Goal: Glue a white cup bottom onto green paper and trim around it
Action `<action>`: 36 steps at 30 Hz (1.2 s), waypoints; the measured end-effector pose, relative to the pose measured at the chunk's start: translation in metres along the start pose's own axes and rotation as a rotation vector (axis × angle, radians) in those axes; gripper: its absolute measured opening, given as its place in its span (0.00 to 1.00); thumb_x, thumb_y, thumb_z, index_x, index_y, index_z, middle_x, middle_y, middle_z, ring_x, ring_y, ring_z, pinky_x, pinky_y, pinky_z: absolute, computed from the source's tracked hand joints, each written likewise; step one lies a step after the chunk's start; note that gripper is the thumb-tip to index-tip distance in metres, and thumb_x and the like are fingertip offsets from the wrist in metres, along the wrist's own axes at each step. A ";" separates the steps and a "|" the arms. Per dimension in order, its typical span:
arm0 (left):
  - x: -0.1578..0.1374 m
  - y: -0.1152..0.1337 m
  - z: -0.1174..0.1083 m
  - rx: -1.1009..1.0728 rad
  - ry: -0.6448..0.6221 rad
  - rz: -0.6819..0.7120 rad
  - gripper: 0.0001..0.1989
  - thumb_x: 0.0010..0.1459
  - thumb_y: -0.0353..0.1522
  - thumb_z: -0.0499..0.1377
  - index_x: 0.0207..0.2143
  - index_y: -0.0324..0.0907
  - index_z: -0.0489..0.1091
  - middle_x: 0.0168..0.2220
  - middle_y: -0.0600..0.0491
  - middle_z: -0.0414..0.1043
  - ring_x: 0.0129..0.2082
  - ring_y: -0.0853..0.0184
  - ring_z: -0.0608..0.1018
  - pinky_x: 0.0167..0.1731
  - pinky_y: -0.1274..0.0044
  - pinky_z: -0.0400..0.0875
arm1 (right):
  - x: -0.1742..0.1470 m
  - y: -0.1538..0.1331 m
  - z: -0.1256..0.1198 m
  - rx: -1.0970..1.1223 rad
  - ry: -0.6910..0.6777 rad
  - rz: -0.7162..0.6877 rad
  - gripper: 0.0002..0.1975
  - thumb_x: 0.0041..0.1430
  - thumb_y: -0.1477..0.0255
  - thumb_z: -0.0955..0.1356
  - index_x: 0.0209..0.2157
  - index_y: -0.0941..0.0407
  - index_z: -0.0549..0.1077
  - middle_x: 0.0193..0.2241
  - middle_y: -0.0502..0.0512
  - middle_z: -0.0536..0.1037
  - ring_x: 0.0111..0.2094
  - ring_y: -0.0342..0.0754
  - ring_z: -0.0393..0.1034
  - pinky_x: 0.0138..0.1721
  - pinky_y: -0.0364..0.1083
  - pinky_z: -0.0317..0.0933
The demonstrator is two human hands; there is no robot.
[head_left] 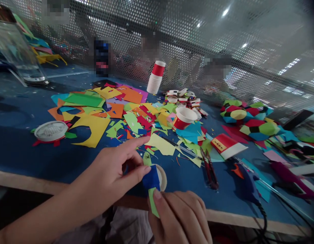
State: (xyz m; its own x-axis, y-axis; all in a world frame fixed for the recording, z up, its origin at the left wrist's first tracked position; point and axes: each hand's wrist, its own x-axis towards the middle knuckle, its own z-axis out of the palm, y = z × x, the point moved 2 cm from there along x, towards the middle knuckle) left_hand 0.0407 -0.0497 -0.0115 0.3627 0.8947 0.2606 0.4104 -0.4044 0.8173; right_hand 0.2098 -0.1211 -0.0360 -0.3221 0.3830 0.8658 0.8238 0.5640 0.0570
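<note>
The left hand [118, 167] reaches in from the lower left of the frame, its index finger stretched out and its thumb pressed on a piece of blue paper [152, 176], the other fingers curled narrow behind; how they sit underneath is hidden. The blue paper lies over a round white piece [162, 178] at lower centre, with a green tab [147, 157] bearing drawn eyes at its far end. To its right, the right hand [178, 213] pinches a green strip [153, 203] at the near end. The step in hand looks like fitting paper parts onto the round piece; the next move seems to call for a steady left hold while the strip is lined up and pressed flat. Beyond, from left to right, stand or lie a glass bottle [30, 62] at upper left, a turtle-like paper figure [51, 130], coloured scraps [83, 100], stacked cups [156, 78], a single cup [184, 118], scissors [209, 169] and, at lower right, a blue glue gun [247, 183].
</note>
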 end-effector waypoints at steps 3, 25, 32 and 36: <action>0.000 0.003 0.003 0.049 0.011 0.032 0.23 0.63 0.36 0.57 0.60 0.46 0.64 0.26 0.62 0.76 0.22 0.73 0.74 0.22 0.83 0.66 | -0.003 -0.005 0.000 -0.091 0.022 -0.042 0.07 0.56 0.81 0.73 0.32 0.54 0.80 0.24 0.46 0.79 0.27 0.43 0.73 0.36 0.47 0.66; -0.025 -0.005 0.020 0.474 -0.113 0.503 0.10 0.64 0.33 0.58 0.48 0.45 0.71 0.50 0.52 0.78 0.56 0.59 0.73 0.54 0.66 0.71 | -0.011 0.010 0.010 0.044 -0.235 -0.015 0.11 0.61 0.82 0.64 0.38 0.61 0.78 0.42 0.57 0.84 0.47 0.56 0.75 0.46 0.52 0.67; -0.027 -0.004 0.016 0.452 -0.156 0.483 0.17 0.59 0.30 0.61 0.51 0.41 0.69 0.54 0.48 0.76 0.54 0.59 0.77 0.55 0.66 0.74 | -0.019 0.013 0.011 0.038 -0.289 -0.025 0.14 0.60 0.77 0.63 0.43 0.61 0.78 0.48 0.58 0.81 0.54 0.58 0.70 0.50 0.53 0.63; -0.030 -0.007 0.014 0.453 -0.127 0.454 0.15 0.60 0.31 0.59 0.50 0.43 0.69 0.54 0.47 0.75 0.51 0.60 0.79 0.50 0.72 0.77 | -0.024 0.009 0.012 -0.005 -0.304 -0.005 0.15 0.61 0.73 0.63 0.45 0.60 0.77 0.49 0.57 0.80 0.54 0.60 0.67 0.51 0.55 0.60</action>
State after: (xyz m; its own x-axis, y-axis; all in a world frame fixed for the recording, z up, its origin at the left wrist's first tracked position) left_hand 0.0385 -0.0768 -0.0322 0.6673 0.5984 0.4436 0.4955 -0.8012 0.3354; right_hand 0.2193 -0.1159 -0.0621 -0.4504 0.5820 0.6770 0.8237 0.5634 0.0637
